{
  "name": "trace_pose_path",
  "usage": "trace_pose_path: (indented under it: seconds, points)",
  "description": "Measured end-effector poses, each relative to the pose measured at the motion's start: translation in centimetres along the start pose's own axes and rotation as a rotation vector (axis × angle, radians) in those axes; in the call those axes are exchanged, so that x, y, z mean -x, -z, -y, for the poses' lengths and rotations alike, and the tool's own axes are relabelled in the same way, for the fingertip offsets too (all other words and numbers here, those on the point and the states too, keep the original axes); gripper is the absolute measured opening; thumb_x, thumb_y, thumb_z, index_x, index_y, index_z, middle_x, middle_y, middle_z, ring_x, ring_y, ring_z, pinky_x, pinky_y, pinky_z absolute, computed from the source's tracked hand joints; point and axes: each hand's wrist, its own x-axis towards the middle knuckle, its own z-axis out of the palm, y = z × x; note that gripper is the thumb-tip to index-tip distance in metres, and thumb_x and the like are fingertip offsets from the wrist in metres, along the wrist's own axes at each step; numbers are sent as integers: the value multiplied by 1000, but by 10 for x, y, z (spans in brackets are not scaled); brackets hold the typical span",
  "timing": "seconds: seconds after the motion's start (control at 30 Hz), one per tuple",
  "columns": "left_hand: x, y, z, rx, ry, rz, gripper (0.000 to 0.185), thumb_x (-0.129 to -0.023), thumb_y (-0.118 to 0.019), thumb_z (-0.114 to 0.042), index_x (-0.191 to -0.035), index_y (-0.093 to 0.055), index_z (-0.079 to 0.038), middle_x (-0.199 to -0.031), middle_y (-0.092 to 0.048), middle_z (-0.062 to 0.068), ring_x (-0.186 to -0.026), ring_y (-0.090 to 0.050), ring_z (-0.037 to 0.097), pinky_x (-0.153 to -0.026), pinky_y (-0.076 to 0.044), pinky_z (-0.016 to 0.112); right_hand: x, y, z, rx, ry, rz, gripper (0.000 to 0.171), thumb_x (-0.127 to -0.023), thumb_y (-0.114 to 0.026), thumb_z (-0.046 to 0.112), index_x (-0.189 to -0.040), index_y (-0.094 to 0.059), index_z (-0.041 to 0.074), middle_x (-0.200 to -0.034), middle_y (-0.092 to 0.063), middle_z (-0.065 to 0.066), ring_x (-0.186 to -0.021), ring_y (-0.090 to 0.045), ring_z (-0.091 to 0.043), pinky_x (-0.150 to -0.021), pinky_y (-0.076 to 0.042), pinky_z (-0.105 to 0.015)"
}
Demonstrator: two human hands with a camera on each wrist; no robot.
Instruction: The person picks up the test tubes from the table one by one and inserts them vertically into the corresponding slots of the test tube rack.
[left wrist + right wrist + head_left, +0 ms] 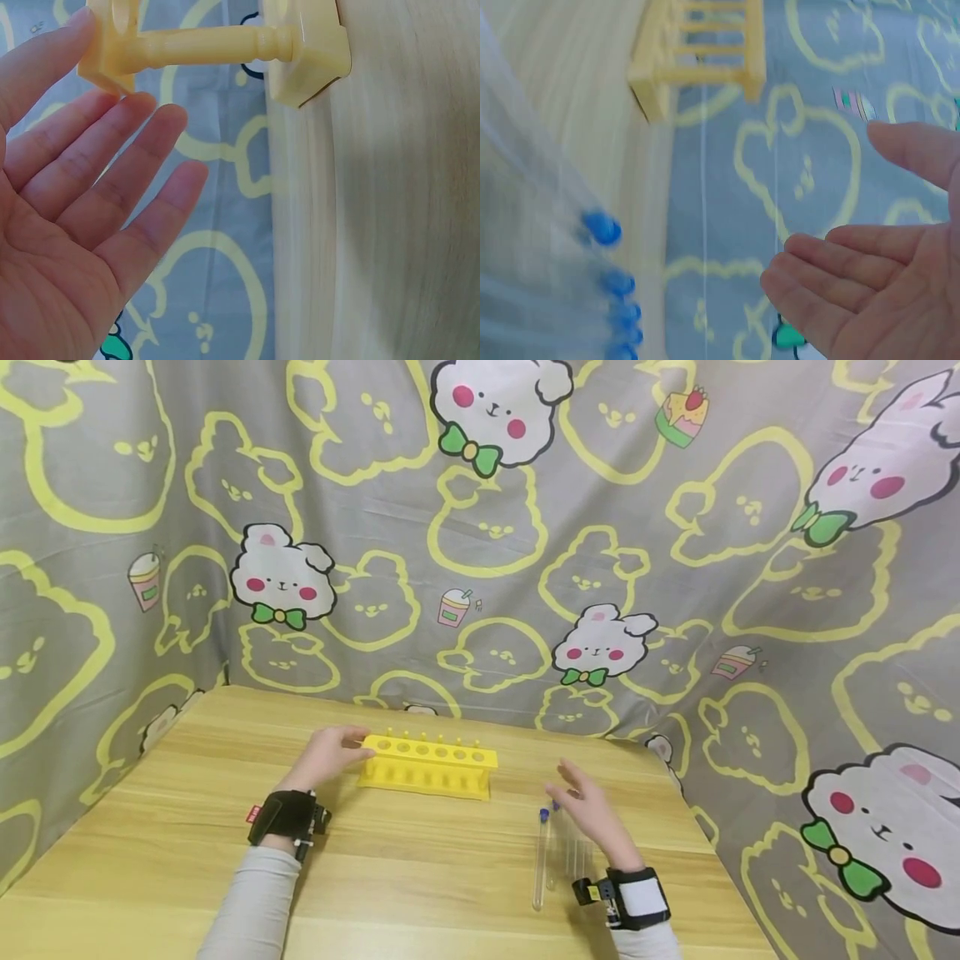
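Note:
A yellow test tube rack (427,766) stands upright at the middle of the table, with a row of round holes along its top. At its left end is my left hand (330,756); in the left wrist view the thumb tip rests against the rack's top plate (112,45) and the loosely straight fingers reach its edge. My right hand (592,810) is held over the capped ends of several clear test tubes (540,864), its fingers extended and nothing in them. Blue caps (602,227) of these tubes line up beside that hand in the right wrist view.
The wooden table (420,877) carries the rack and the tubes. A grey curtain (495,585) with yellow outlines and cartoon rabbits encloses its back and sides. A dark strap with a small camera (288,818) sits on each wrist.

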Motion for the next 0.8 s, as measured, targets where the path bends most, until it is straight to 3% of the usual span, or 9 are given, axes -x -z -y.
trace_pose_path:
  seconds: [0.1, 0.23, 0.43, 0.5, 0.6, 0.67, 0.7, 0.8]
  points:
    - [-1, 0, 0, 4, -4, -10, 52, -89, -70, -28, -132, -58, 0, -130, -62, 22, -112, -64, 37, -98, -51, 53, 4, 14, -8, 16, -53, -56, 75, -98, -55, 40, -153, -23, 0, -152, -36, -28, -140, -36, -45, -112, -38, -55]
    - [0, 0, 0, -1, -1, -11, 51, -89, -70, -27, -132, -58, -1, -130, -62, 22, -112, -64, 37, -99, -50, 53, 9, 27, -15, 120, -133, -123, 68, -98, -56, 38, -146, -35, -5, -139, -49, -32, -128, -49, -47, -102, -46, -56]
    - [0, 1, 0, -7, -3, -3, 52, -91, -68, -28, -132, -56, 1, -131, -61, 24, -113, -63, 38, -99, -50, 53, 8, 30, -30, 257, -221, -132, 52, -94, -60, 28, -124, -53, -15, -118, -61, -36, -105, -61, -46, -84, -55, -52]
    - [1, 1, 0, -7, -3, -2, 52, -91, -68, -27, -132, -56, 1, -131, -60, 24, -113, -63, 38, -99, -50, 53, 7, 29, -37, 280, -243, -117, 43, -92, -62, 24, -108, -60, -16, -99, -66, -32, -87, -65, -39, -71, -57, -45]
    - [1, 1, 0, -5, 2, -2, 52, -90, -68, -27, -133, -56, 1, -132, -60, 23, -114, -63, 38, -100, -50, 53, 6, 27, -45, 287, -297, -92, 32, -90, -64, 22, -72, -58, -4, -62, -58, -11, -56, -56, -21, -49, -46, -29]
    - [0, 0, -1, -7, -1, -4, 52, -90, -68, -27, -132, -56, 1, -132, -60, 23, -114, -63, 38, -100, -50, 53, 7, 24, -49, 279, -328, -87, 38, -89, -66, 21, -60, -48, 6, -52, -45, 0, -47, -44, -13, -44, -36, -24]
    - [0, 0, -1, -8, -3, -4, 52, -90, -68, -27, -132, -56, 1, -132, -60, 23, -114, -63, 39, -100, -50, 53, 7, 23, -50, 268, -351, -80, 41, -89, -66, 21, -57, -43, 10, -49, -40, 3, -44, -40, -11, -43, -33, -22]
    - [-1, 0, 0, -7, -3, -5, 52, -90, -69, -27, -132, -56, 2, -131, -61, 24, -113, -63, 39, -100, -49, 53, 10, 21, -52, 239, -396, -70, 34, -87, -66, 17, -60, -46, 10, -51, -48, 0, -45, -46, -12, -43, -38, -23]
